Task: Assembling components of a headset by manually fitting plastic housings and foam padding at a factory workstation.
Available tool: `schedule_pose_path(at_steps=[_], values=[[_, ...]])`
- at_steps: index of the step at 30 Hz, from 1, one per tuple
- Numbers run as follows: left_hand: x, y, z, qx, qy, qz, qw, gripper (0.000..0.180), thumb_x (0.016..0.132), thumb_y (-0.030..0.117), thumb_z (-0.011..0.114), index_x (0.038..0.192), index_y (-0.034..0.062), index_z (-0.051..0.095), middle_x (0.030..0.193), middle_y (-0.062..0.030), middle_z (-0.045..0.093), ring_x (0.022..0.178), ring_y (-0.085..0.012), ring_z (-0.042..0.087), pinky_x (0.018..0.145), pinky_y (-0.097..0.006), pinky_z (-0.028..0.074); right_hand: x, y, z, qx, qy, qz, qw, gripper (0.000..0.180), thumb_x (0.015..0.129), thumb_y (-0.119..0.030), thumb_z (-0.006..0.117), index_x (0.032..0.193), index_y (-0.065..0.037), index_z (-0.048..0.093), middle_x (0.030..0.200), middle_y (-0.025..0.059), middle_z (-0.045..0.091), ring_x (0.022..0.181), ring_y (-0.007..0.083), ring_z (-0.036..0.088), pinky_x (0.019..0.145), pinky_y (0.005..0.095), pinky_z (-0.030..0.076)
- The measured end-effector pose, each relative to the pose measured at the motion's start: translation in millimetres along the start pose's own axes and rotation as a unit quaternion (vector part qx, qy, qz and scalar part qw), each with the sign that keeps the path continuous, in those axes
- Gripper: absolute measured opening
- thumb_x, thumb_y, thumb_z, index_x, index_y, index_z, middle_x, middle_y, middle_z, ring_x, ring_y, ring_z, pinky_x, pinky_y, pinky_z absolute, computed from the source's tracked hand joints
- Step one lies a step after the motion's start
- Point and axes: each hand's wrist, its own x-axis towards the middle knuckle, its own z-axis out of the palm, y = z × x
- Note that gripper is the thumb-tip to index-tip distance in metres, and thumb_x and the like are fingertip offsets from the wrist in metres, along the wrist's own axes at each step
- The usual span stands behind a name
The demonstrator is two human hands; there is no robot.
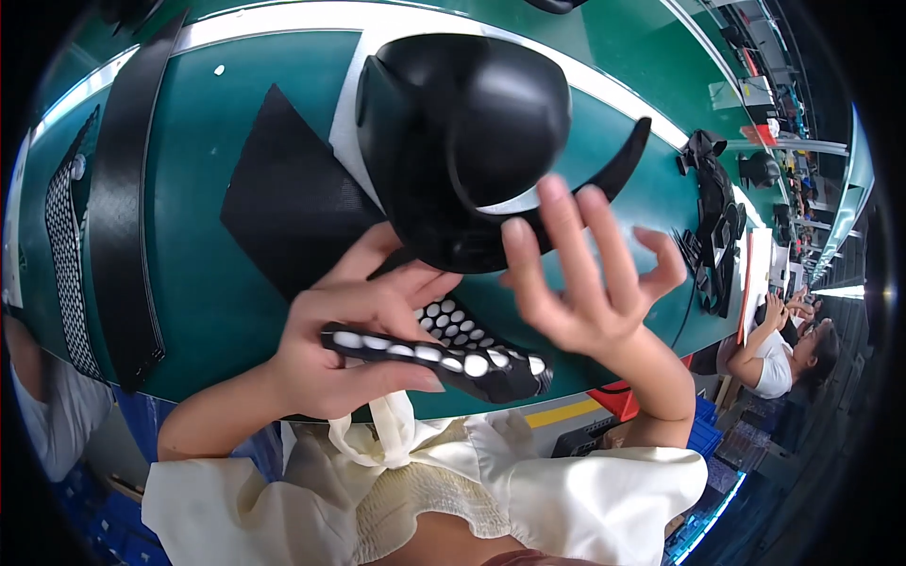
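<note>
My left hand [354,344] grips a long black strip [444,357] studded with round white pads, held flat near the front edge of the green table [198,283]. A second piece of the same padded material [451,321] shows just behind it. My right hand [590,274] is raised to the right of the strip with fingers spread, holding nothing. Just beyond both hands sits a large black helmet shell [462,132], with a curved black piece [618,165] sticking out to its right.
A flat black foam sheet [288,198] lies left of the helmet shell. A long black strip [123,198] and a perforated mesh strip [64,245] run along the table's left side. Black straps [713,222] lie at the right. Another person [788,349] sits further right.
</note>
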Motion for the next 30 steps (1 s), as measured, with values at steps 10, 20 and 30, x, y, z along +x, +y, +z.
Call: schedule_pose_path(at_steps=[10, 20, 30], values=[[-9, 17, 8, 0.172, 0.030, -0.066, 0.982, 0.027, 0.072, -0.003, 0.054, 0.098, -0.0024, 0.047, 0.083, -0.0078, 0.057, 0.077, -0.0087, 0.055, 0.069, -0.021, 0.043, 1, 32, -28, 0.536, -0.042, 0.192, 0.821, 0.008, 0.074, -0.003, 0.054, 0.078, 0.003, 0.058, 0.069, 0.0120, 0.059, 0.055, 0.0207, 0.054, 0.049, 0.0290, 0.042], [-11, 23, 21, 0.325, 0.067, -0.013, 0.943, 0.019, 0.072, -0.006, 0.060, 0.090, -0.0032, 0.054, 0.083, -0.0122, 0.064, 0.071, -0.0123, 0.062, 0.064, -0.019, 0.048, 11, 0, -35, 0.645, -0.128, 0.252, 0.709, 0.016, 0.065, -0.007, 0.071, 0.072, 0.002, 0.060, 0.067, 0.0093, 0.058, 0.059, 0.0197, 0.053, 0.053, 0.0257, 0.040], [-5, 4, 2, 0.171, 0.032, 0.022, 0.985, 0.016, 0.075, -0.003, 0.055, 0.089, 0.0014, 0.048, 0.089, -0.0166, 0.060, 0.093, -0.0257, 0.054, 0.100, -0.047, 0.013, 18, 26, 6, 0.298, 0.013, 0.042, 0.953, 0.044, 0.059, -0.029, 0.068, 0.093, -0.002, 0.061, 0.089, 0.0088, 0.062, 0.086, 0.0217, 0.059, 0.076, 0.0300, 0.040]])
